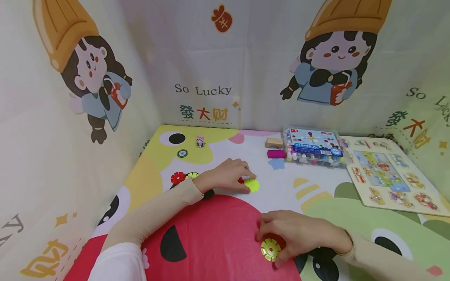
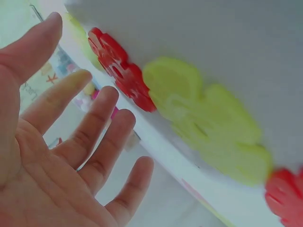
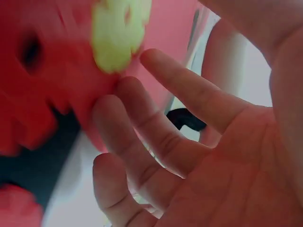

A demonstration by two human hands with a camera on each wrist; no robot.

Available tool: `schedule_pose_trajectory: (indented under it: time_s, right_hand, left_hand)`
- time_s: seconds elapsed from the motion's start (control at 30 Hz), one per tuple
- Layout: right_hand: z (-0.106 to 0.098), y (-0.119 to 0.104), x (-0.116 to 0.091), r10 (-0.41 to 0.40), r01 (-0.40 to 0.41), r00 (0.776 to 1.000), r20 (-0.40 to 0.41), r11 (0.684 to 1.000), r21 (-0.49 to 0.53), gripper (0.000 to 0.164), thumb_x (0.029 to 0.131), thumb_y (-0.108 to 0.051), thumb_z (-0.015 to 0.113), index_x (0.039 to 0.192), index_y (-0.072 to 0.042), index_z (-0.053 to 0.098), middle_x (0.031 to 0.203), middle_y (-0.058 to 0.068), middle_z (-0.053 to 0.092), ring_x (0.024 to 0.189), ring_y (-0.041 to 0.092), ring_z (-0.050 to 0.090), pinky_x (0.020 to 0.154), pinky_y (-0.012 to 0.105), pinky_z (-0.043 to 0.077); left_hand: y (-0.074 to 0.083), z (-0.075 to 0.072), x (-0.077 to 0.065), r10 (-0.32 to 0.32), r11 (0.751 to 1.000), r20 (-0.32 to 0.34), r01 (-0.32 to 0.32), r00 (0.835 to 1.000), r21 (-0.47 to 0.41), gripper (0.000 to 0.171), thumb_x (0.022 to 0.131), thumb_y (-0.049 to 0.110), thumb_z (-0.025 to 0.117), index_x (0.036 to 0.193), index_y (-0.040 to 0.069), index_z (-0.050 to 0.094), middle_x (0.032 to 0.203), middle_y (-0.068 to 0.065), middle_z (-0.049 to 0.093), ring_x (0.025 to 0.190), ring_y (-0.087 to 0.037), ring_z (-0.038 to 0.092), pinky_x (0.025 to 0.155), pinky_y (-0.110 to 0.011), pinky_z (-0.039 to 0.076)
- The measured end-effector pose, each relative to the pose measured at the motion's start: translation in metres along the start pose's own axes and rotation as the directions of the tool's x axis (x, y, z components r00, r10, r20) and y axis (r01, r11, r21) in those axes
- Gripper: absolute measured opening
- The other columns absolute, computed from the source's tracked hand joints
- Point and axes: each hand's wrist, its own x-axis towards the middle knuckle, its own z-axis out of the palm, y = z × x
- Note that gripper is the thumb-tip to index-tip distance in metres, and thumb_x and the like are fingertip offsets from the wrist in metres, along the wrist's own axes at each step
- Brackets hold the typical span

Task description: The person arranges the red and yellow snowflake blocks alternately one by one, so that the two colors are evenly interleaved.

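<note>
My left hand (image 1: 228, 175) is over the table, thumb and forefinger at the edges of a yellow-green flower-shaped plastic disc (image 1: 252, 185). Its fingers look fairly straight and spread in the left wrist view. That disc lies at the end of a row of alternating discs, including a red disc (image 2: 121, 68) and a yellow disc (image 2: 203, 125); my hand and forearm hide part of the row in the head view. Nearer the front, my right hand (image 1: 295, 232) holds another yellow disc (image 1: 270, 249) between thumb and fingers. Red discs (image 3: 28, 127) beside it look blurred in the right wrist view.
A clear box of coloured pieces (image 1: 313, 146) stands at the back right, next to a wooden picture puzzle board (image 1: 397, 175). Left of the box lie a wooden block (image 1: 274, 143) and a magenta block (image 1: 276, 154). A small figurine (image 1: 200, 141) stands at the back left.
</note>
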Motion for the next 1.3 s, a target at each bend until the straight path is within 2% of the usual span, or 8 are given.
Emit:
schedule_pose_trajectory:
  time_s: [0.2, 0.37, 0.5, 0.63, 0.8, 0.97, 1.1, 1.3]
  right_hand:
    - [0.019, -0.008, -0.020, 0.011, -0.018, 0.991, -0.130, 0.998, -0.059, 0.041, 0.077, -0.062, 0.064, 0.111, -0.038, 0.061, 0.105, -0.018, 0.050, 0.099, -0.003, 0.045, 0.077, 0.021, 0.046]
    - [0.020, -0.004, -0.029, 0.087, -0.098, 0.976, -0.200, 0.994, -0.043, 0.042, 0.078, -0.058, 0.067, 0.115, -0.041, 0.059, 0.106, -0.019, 0.052, 0.097, -0.004, 0.045, 0.076, 0.021, 0.046]
    - [0.019, -0.002, -0.036, 0.134, -0.143, 0.970, -0.205, 0.989, -0.030, 0.045, 0.075, -0.061, 0.068, 0.115, -0.043, 0.059, 0.104, -0.020, 0.052, 0.094, -0.005, 0.044, 0.072, 0.019, 0.044]
    - [0.017, 0.002, -0.041, 0.203, -0.213, 0.959, -0.200, 0.977, -0.029, 0.048, 0.074, -0.063, 0.067, 0.115, -0.039, 0.061, 0.104, -0.017, 0.052, 0.095, -0.003, 0.045, 0.072, 0.021, 0.045]
    - [0.010, 0.016, -0.050, 0.350, -0.367, 0.911, -0.220, 0.930, -0.040, 0.046, 0.073, -0.058, 0.072, 0.112, -0.035, 0.064, 0.103, -0.015, 0.051, 0.093, 0.000, 0.045, 0.074, 0.025, 0.046]
    - [0.005, 0.034, -0.054, 0.417, -0.423, 0.878, -0.235, 0.906, 0.026, 0.037, 0.077, -0.045, 0.074, 0.108, -0.026, 0.066, 0.092, -0.012, 0.052, 0.079, 0.000, 0.047, 0.067, 0.021, 0.042]
    - [0.000, 0.042, -0.060, 0.467, -0.472, 0.855, -0.225, 0.881, 0.031, 0.045, 0.071, -0.048, 0.077, 0.107, -0.024, 0.064, 0.088, -0.010, 0.049, 0.073, 0.000, 0.045, 0.062, 0.019, 0.039]
    - [-0.004, 0.048, -0.067, 0.455, -0.459, 0.870, -0.191, 0.888, 0.023, 0.048, 0.068, -0.051, 0.079, 0.101, -0.022, 0.061, 0.087, -0.011, 0.050, 0.073, 0.001, 0.043, 0.063, 0.021, 0.039]
  left_hand:
    - [0.006, 0.000, 0.008, -0.018, 1.000, 0.011, 0.018, 1.000, 0.026, 0.047, 0.081, 0.054, 0.066, 0.125, 0.037, 0.061, 0.111, 0.007, 0.059, 0.101, -0.010, 0.049, 0.074, -0.030, 0.035]
    - [0.007, 0.001, 0.010, -0.026, 0.999, 0.008, 0.026, 1.000, 0.020, 0.046, 0.081, 0.053, 0.067, 0.124, 0.037, 0.061, 0.110, 0.007, 0.058, 0.100, -0.010, 0.050, 0.075, -0.030, 0.035]
    - [0.007, 0.001, 0.009, -0.031, 0.999, 0.014, 0.031, 0.999, 0.011, 0.046, 0.081, 0.053, 0.067, 0.124, 0.037, 0.061, 0.111, 0.006, 0.058, 0.101, -0.010, 0.050, 0.075, -0.030, 0.036]
    - [0.007, 0.000, 0.009, -0.033, 0.999, 0.013, 0.033, 0.999, 0.015, 0.046, 0.081, 0.052, 0.067, 0.124, 0.036, 0.061, 0.110, 0.006, 0.058, 0.101, -0.010, 0.050, 0.076, -0.030, 0.036]
    - [0.007, 0.000, 0.009, -0.033, 0.999, 0.010, 0.033, 0.999, 0.012, 0.046, 0.081, 0.051, 0.067, 0.124, 0.036, 0.061, 0.111, 0.006, 0.058, 0.100, -0.010, 0.050, 0.074, -0.030, 0.035]
    - [0.007, 0.001, 0.008, -0.042, 0.999, 0.011, 0.042, 0.999, 0.015, 0.047, 0.081, 0.052, 0.067, 0.125, 0.036, 0.060, 0.111, 0.006, 0.057, 0.098, -0.010, 0.049, 0.073, -0.029, 0.035]
    - [0.007, 0.000, 0.007, -0.041, 0.999, 0.012, 0.041, 0.999, 0.013, 0.047, 0.082, 0.052, 0.067, 0.126, 0.037, 0.059, 0.112, 0.006, 0.057, 0.098, -0.011, 0.049, 0.072, -0.029, 0.034]
    - [0.007, 0.002, 0.009, -0.038, 0.999, 0.012, 0.038, 0.999, 0.017, 0.048, 0.082, 0.052, 0.067, 0.126, 0.036, 0.059, 0.111, 0.006, 0.057, 0.098, -0.010, 0.049, 0.073, -0.029, 0.035]
